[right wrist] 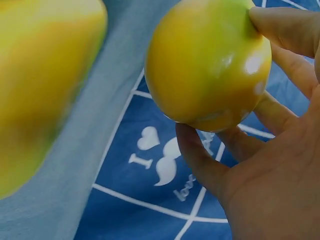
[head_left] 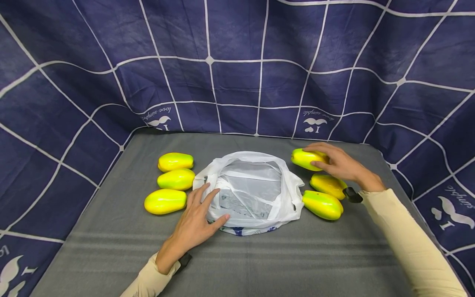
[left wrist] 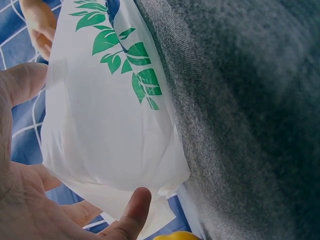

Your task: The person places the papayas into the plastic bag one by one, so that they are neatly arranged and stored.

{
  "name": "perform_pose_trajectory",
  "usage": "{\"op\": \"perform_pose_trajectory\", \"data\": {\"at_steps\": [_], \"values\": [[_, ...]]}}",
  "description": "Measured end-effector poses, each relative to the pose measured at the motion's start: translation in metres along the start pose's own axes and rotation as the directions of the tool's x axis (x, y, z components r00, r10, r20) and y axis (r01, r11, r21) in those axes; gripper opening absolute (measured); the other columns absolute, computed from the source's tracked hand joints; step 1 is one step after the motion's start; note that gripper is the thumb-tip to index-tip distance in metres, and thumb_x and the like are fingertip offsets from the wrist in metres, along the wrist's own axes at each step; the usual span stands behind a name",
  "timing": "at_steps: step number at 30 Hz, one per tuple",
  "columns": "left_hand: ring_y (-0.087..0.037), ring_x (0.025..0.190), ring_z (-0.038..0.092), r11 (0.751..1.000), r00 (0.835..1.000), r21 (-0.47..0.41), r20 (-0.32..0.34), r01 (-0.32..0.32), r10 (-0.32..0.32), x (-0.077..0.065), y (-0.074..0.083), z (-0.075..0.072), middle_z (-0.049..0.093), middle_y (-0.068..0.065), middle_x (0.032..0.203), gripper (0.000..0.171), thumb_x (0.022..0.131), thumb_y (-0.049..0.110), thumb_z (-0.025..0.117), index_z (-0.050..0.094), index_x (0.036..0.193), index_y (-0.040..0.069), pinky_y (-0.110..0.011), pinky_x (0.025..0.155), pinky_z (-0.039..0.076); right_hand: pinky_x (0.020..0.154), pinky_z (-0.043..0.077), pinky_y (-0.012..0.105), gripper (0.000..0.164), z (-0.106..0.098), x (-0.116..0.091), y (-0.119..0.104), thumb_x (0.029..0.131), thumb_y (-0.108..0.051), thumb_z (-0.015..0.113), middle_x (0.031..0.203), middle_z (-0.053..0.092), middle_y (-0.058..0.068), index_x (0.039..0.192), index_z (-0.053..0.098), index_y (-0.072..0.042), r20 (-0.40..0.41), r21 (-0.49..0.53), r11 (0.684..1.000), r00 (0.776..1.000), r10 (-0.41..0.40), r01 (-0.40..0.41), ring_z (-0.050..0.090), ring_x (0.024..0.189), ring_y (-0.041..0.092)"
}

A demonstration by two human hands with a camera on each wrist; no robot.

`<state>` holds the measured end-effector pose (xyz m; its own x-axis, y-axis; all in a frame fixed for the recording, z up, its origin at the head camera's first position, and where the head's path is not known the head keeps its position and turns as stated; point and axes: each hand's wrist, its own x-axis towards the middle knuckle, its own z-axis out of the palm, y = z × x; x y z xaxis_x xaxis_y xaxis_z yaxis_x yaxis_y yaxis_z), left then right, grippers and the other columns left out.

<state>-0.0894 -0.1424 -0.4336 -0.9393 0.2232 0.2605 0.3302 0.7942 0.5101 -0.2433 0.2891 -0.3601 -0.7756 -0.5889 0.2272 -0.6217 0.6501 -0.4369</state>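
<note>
With my far-off right grip (head_left: 343, 163), I pinch a glossy, oblong yellow-green fruit (head_left: 305, 159) beyond two smooth lookalikes (head_left: 323, 205), right of a thin, crumpled white plastic bag (head_left: 243, 223); my left grip (head_left: 196, 222) spreads at its open rim, near three rounded fruits (head_left: 165, 201) on the grey, cloth-covered desk (head_left: 278, 264).

Fruits (head_left: 165, 202): yellow shading into green. Plastic bag (left wrist: 100, 135): white, printed with green leaves and dark blue. Hanging cloth (head_left: 237, 82): navy, white grid, moustaches, hearts and lettering. Worktop (head_left: 241, 264): grey. Sleeves (head_left: 404, 239): cream. Wrist devices (head_left: 352, 195): black.
</note>
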Motion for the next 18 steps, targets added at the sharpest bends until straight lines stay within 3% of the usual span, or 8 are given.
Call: {"op": "perform_pose_trajectory", "data": {"at_steps": [8, 18], "values": [[-0.04, 0.139, 0.029, 1.0, 1.0, -0.008, -0.01, -0.01, 0.01, -0.001, 0.001, 0.0, 0.033, -0.019, 0.157, 0.075, 0.083, 0.048, 0.078, 0.052, 0.144, 0.012, -0.061, 0.106, 0.038, 0.09, 0.044, 0.031, 0.046, 0.0, 0.011, -0.019, 0.094, -0.009, 0.069, 0.138, 0.058, 0.012, 0.139, 0.058, -0.01, 0.023, -0.037, 0.997, 0.997, -0.07, 0.071, 0.054, 0.116, 0.024], [-0.04, 0.14, 0.028, 1.0, 1.0, -0.001, -0.004, -0.007, 0.007, -0.001, 0.001, 0.0, 0.033, -0.018, 0.157, 0.075, 0.084, 0.049, 0.077, 0.051, 0.144, 0.014, -0.061, 0.107, 0.037, 0.084, 0.046, 0.032, 0.045, 0.011, 0.024, -0.037, 0.096, -0.01, 0.066, 0.14, 0.056, 0.013, 0.141, 0.056, -0.01, 0.055, 0.013, 0.991, 0.99, -0.132, 0.131, 0.054, 0.109, 0.022]]}}
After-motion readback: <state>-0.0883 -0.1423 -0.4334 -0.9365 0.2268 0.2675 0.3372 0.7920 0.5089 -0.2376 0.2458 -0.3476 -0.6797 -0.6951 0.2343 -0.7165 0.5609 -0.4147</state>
